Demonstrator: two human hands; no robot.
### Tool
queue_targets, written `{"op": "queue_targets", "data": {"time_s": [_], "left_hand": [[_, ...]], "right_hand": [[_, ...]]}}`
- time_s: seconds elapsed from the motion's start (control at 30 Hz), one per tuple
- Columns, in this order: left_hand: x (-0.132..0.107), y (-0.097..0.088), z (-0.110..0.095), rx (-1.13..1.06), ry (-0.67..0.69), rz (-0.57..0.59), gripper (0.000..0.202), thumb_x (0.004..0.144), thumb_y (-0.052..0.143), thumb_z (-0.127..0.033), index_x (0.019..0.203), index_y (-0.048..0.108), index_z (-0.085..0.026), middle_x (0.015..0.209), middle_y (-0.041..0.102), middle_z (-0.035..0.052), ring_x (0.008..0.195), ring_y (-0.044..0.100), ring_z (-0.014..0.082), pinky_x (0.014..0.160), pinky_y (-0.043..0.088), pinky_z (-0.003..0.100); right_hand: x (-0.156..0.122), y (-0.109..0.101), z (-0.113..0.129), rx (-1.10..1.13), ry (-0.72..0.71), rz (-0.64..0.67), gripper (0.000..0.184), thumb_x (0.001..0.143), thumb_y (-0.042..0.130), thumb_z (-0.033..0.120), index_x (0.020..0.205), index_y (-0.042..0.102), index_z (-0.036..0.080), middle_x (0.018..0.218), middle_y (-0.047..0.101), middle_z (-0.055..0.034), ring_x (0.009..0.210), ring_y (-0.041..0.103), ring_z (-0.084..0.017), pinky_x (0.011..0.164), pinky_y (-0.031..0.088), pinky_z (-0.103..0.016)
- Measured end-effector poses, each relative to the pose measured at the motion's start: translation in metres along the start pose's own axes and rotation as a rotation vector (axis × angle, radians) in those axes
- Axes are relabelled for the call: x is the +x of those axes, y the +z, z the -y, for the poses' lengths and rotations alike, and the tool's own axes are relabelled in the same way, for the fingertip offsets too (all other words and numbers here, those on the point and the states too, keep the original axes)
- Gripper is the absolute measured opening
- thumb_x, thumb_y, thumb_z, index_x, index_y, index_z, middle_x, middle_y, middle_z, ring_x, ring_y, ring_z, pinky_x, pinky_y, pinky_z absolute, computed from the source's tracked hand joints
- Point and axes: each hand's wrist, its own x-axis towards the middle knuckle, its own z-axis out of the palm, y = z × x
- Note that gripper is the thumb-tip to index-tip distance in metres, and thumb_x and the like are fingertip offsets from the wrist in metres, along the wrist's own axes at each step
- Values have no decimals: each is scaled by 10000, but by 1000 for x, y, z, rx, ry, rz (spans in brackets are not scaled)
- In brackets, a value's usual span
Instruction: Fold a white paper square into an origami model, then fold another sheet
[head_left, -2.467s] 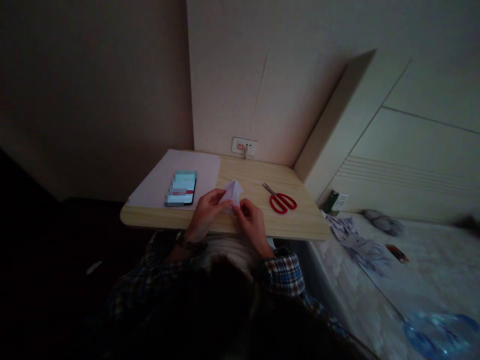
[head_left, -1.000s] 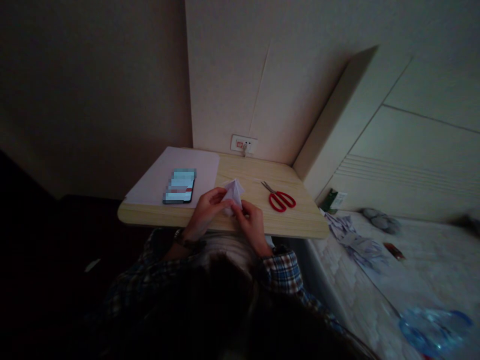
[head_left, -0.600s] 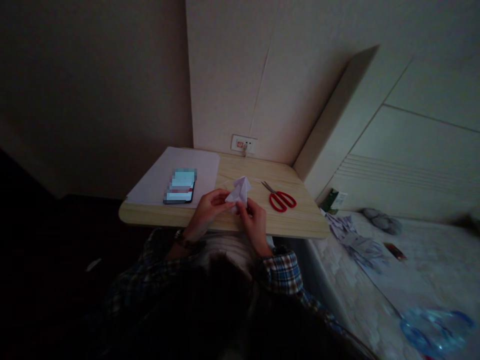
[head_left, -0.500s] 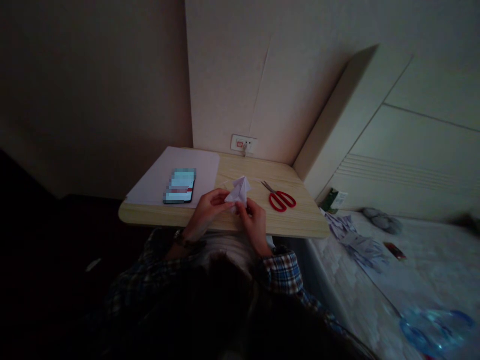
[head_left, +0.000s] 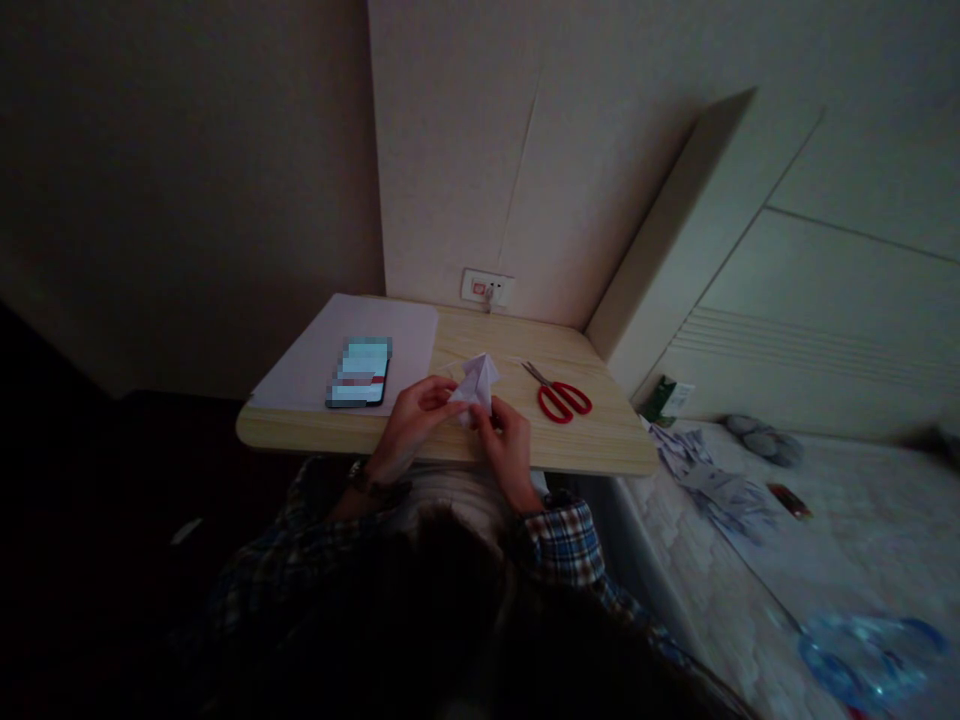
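Between my two hands is a small piece of folded white paper (head_left: 477,380), its pointed tip turned away from me, just above the front part of the wooden tabletop (head_left: 600,440). My left hand (head_left: 412,418) pinches its left corner between thumb and fingers. On the lower right side, my right hand (head_left: 507,440) grips it, the thumb pressed on the near edge; some fingertips are hidden behind the paper. Red-handled scissors (head_left: 559,394) lie to the right of my right hand, blades pointing away and slightly left.
Left of my hands, a lit phone (head_left: 360,372) rests on white paper sheets (head_left: 307,350). A wall socket (head_left: 487,288) with a plug sits behind the table. On the right, a bed (head_left: 690,590) bears paper scraps (head_left: 720,490) and a clear bluish plastic item (head_left: 862,650).
Almost nothing differs. Both hands keep their hold on the folded paper, and the whole view has shifted very slightly.
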Motion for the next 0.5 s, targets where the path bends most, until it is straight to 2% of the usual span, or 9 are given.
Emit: {"op": "queue_targets", "data": {"time_s": [0.2,0.4,0.5], "left_hand": [[0,-2,1,2,25,-17,353,532,841,-319,781,643,-166,679,639,-22,668,612,144,658,480,249],[1,0,-1,16,24,-68,387,506,842,-347,786,643,-168,680,638,-16,696,620,165,686,481,275],[1,0,-3,10,32,-45,372,547,817,-325,846,659,-169,710,651,-7,729,629,173,714,485,282]], "right_hand": [[1,1,0,23,18,26,304,861,485,417,652,508,198,575,509,20,540,469,-125,515,345,-243],[2,1,0,46,46,22,290,857,491,422,663,492,207,592,527,19,555,491,-126,520,368,-238],[1,0,0,50,36,11,293,861,485,405,642,465,211,581,507,25,552,476,-121,526,364,-239]]}}
